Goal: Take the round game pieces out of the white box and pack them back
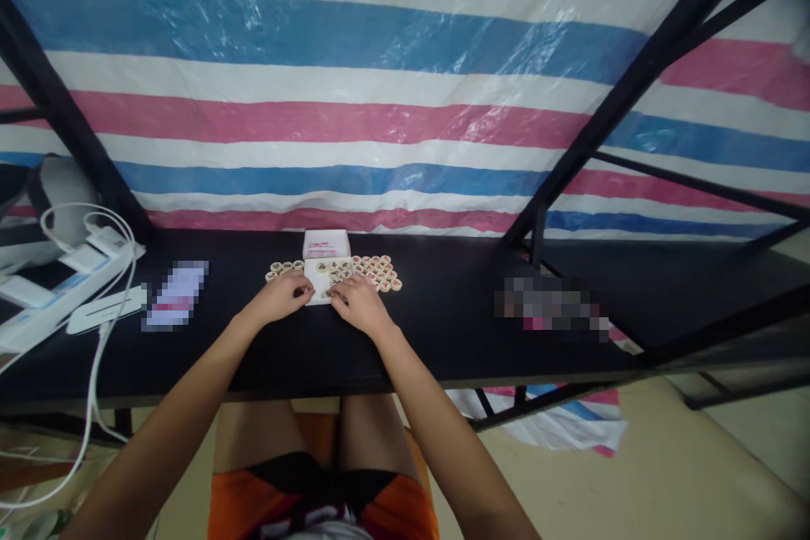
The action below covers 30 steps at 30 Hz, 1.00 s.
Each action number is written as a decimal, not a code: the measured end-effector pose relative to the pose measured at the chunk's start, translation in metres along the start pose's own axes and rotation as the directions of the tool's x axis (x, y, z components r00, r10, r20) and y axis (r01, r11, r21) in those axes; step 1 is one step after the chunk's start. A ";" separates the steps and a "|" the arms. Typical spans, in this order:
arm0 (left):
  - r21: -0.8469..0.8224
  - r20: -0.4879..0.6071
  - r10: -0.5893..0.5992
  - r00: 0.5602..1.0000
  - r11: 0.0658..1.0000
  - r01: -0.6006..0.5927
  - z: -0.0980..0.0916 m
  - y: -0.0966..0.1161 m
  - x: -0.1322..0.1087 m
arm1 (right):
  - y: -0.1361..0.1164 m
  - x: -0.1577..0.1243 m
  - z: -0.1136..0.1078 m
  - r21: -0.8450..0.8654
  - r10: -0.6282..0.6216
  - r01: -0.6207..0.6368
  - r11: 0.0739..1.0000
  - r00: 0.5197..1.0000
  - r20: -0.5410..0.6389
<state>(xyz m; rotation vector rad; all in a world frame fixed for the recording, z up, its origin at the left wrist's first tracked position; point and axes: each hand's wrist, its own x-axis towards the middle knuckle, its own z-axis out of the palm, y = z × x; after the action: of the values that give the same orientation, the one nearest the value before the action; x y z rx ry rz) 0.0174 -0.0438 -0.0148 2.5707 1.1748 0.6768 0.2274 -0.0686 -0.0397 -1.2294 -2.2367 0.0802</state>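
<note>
A small white box (318, 294) sits on the black table with several round xiangqi pieces in its right part. My left hand (283, 298) is curled at the box's left edge, its fingertips on the rim. My right hand (362, 304) reaches over the box's right front, thumb and fingers closed around a small piece (329, 293), partly hidden by the fingertips. Pieces with red characters (385, 270) lie in rows right of the box. Pieces with dark characters (288, 267) lie to its left, partly behind my left hand.
Behind the box stands its white lid (326, 243). A blurred phone-like item (177, 295), a white flat device (105, 310) and a power strip (69, 278) with cables lie left on the black table (443, 337). Black metal bars (588, 101) slant at the right. A striped sheet (354, 84) hangs behind.
</note>
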 end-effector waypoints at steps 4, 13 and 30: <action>0.067 0.030 0.096 0.995 0.993 -0.098 0.008 0.008 0.002 | -0.002 0.000 -0.001 0.017 -0.032 0.031 0.999 0.999 0.029; 0.125 0.085 0.091 0.992 0.987 -0.102 0.015 0.007 0.001 | 0.004 -0.001 -0.002 0.149 -0.028 0.028 0.988 1.000 -0.004; 0.231 0.063 0.004 0.998 0.973 -0.018 0.021 0.010 0.001 | 0.012 0.000 0.001 0.172 0.077 -0.062 0.983 0.993 -0.085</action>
<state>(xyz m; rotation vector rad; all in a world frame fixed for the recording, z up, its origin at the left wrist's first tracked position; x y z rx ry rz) 0.0349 -0.0496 -0.0291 2.7672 1.2891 0.4823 0.2361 -0.0616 -0.0448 -1.1946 -2.0630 0.2323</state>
